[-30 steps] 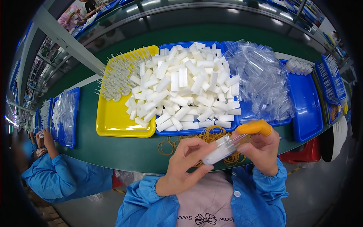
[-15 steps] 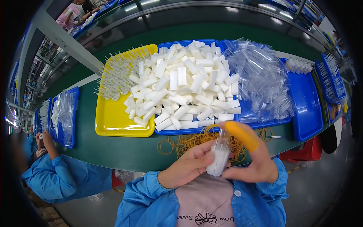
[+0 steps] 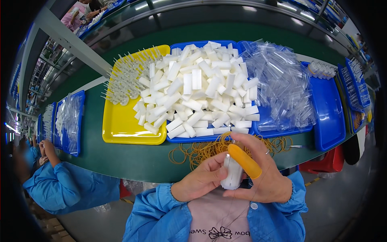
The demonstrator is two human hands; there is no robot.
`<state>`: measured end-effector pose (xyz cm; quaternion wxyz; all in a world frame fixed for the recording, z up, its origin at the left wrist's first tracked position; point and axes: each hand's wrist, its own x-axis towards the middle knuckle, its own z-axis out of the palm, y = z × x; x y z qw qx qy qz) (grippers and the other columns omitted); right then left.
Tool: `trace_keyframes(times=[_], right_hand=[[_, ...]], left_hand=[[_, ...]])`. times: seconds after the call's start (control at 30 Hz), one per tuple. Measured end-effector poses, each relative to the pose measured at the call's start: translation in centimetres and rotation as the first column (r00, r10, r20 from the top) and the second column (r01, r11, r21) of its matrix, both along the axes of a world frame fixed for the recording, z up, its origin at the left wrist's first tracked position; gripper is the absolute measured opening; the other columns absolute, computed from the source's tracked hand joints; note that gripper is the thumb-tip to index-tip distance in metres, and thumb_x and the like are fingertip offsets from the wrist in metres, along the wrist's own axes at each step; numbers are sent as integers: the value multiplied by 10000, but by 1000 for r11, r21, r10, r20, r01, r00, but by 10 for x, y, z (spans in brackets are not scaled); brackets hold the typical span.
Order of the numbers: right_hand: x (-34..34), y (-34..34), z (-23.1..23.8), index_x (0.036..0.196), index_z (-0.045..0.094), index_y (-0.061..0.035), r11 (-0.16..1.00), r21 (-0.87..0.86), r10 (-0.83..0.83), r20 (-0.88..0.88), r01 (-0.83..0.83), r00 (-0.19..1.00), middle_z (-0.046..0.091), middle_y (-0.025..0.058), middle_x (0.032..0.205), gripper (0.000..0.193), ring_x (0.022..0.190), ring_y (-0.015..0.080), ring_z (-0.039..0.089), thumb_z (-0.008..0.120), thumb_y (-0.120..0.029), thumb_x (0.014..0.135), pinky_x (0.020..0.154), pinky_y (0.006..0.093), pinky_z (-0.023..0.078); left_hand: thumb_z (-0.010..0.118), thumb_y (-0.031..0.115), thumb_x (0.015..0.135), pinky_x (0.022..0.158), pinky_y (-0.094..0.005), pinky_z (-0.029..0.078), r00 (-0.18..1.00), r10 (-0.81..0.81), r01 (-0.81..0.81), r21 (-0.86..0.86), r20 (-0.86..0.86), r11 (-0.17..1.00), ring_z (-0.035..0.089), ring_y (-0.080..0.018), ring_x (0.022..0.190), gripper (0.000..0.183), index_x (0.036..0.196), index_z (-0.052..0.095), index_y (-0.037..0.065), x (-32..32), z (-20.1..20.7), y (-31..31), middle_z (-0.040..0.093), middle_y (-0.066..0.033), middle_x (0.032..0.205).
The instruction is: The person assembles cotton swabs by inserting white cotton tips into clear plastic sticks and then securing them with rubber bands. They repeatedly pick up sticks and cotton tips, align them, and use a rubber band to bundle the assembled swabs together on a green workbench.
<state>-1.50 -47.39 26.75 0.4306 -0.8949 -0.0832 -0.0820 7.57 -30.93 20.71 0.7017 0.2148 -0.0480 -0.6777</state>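
Observation:
My left hand point(image 3: 203, 177) pinches a clear plastic case with a white foam block point(image 3: 232, 173) in it, tilted in front of my chest. My right hand point(image 3: 268, 173) closes round the same case from the other side, thumb by its lower end. An orange finger cot point(image 3: 245, 161) covers one finger, which lies across the case's upper part and hides it. A thin pin tip point(image 3: 231, 130) shows above the fingers. Just beyond both hands lies a heap of tan rubber bands point(image 3: 189, 153) on the green table point(image 3: 141, 161).
White foam blocks point(image 3: 189, 97) overflow a blue tray. Left of them, a yellow tray point(image 3: 133, 135) holds several pin-like parts point(image 3: 125, 80). Clear plastic sleeves point(image 3: 278, 84) fill another blue tray, beside a blue tray point(image 3: 328, 117) with parts at its far end. A co-worker in blue point(image 3: 72, 181) sits left.
My right hand's covered finger has come down from the top of the clear case onto its upper part, and its other fingers now show above. The left hand keeps its hold.

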Motion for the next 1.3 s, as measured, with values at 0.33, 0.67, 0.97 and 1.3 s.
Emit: trace_keyframes(times=[0.33, 0.67, 0.97, 1.3], right_hand=[[-1, 7, -10, 1181, 552, -67, 986, -150, -34, 211, 67, 977, 572, 92, 1135, 657, 968, 237, 576, 768, -328, 618, 952, 464, 353], [17, -3, -14, 1192, 530, -38, 952, 252, -216, 154, 172, 964, 533, 138, 1154, 603, 990, 252, 560, 774, -189, 661, 928, 368, 386], [44, 7, -42, 895, 655, -84, 971, -160, -157, 132, 177, 979, 547, 54, 916, 206, 810, 229, 542, 704, -143, 704, 660, 340, 429], [58, -18, -36, 808, 620, -31, 952, 177, -281, 170, 251, 944, 575, 83, 931, 136, 872, 243, 559, 684, -36, 688, 752, 323, 437]], left_hand=[[591, 484, 833, 935, -334, 441, 1000, -15, 14, -12, -20, 1000, 540, -223, 1085, 719, 1320, 325, 27, 0, 6, 2, 508, -135, 1190], [696, 315, 786, 612, -283, 459, 946, 324, -318, -202, 0, 927, 499, -154, 713, 773, 1377, 264, 67, 17, 4, 18, 458, -28, 830], [668, 47, 716, 537, -247, 451, 460, 595, -768, -41, 659, 639, 520, -129, 617, 586, 1236, 416, -52, 31, 1, 44, 506, -38, 723], [789, 96, 666, 711, -211, 427, 288, -17, -390, 133, 957, 911, 513, -81, 763, 719, 1299, 450, 51, 27, -2, 50, 559, -3, 825]])
